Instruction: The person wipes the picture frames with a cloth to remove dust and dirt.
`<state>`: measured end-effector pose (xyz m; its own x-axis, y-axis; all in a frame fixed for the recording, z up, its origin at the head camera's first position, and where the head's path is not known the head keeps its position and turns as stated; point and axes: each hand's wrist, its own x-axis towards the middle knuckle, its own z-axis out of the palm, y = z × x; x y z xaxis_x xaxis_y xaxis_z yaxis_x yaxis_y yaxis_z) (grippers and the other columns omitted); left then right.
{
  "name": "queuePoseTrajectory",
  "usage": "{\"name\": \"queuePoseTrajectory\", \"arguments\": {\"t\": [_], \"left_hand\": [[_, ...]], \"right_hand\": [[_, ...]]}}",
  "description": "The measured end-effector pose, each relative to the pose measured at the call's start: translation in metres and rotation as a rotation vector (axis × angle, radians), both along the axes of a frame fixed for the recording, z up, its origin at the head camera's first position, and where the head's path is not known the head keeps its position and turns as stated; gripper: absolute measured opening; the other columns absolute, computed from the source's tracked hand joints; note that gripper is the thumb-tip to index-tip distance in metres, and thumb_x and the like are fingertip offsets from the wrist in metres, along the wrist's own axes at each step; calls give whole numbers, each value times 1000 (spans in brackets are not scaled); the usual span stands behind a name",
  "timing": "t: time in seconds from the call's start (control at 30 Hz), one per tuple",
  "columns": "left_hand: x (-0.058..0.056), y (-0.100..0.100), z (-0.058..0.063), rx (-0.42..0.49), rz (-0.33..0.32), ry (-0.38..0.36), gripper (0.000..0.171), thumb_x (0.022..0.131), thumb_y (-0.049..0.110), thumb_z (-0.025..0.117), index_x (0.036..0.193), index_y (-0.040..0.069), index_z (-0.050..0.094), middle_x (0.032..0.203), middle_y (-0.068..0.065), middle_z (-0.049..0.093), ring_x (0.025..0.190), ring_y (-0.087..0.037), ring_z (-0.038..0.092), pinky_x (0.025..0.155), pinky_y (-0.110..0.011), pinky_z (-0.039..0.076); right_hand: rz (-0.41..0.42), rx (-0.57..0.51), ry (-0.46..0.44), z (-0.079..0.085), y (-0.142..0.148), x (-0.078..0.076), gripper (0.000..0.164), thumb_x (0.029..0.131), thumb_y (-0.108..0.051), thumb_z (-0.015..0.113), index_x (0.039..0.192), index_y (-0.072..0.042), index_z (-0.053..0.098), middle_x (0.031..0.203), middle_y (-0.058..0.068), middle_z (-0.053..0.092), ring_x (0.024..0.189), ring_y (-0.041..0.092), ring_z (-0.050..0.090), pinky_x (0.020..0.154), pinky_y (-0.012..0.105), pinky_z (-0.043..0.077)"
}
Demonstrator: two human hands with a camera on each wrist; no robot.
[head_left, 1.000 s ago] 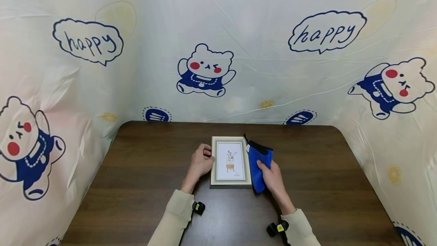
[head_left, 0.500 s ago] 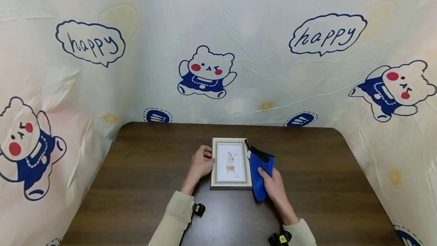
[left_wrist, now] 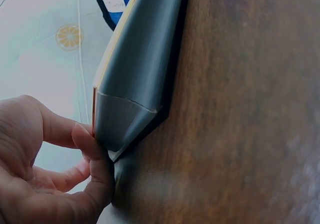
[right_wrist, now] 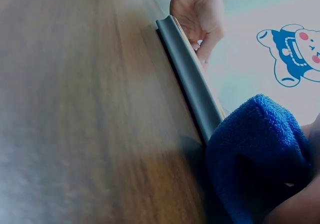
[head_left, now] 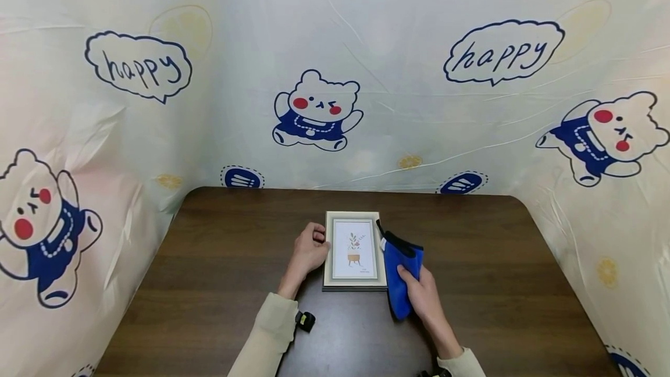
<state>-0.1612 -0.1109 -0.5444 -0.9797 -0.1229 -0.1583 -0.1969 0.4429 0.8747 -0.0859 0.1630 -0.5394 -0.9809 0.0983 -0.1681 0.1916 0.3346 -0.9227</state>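
Two hands work at a frame (head_left: 354, 249) lying face up on the bench (head_left: 235, 249), just below the centre of the head view. The left hand (head_left: 310, 249) has its fingers pinched on the left edge; the right hand (head_left: 425, 295) has its fingers clamped on a blue cloth (head_left: 395, 266) against the right side. Running the cloth along that side well likely needs a steady left hold and light, even pressure. The left thumb covers part of its own edge. Behind, a bear-print backdrop (head_left: 398, 63) fills the upper half.
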Motion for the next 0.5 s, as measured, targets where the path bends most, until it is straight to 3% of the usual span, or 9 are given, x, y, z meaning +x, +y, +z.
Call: {"name": "queuePoseTrajectory", "arguments": {"t": [0.5], "left_hand": [[1,-1,0,0,-3,8,29,95,6,69,122,6,62,107,-11,63,94,-25,65,84,-42,52]], "right_hand": [[9,-50,-26,1,6,25,39,109,-23,61,138,2,61,125,19,70,107,24,65,92,37,50]]}}
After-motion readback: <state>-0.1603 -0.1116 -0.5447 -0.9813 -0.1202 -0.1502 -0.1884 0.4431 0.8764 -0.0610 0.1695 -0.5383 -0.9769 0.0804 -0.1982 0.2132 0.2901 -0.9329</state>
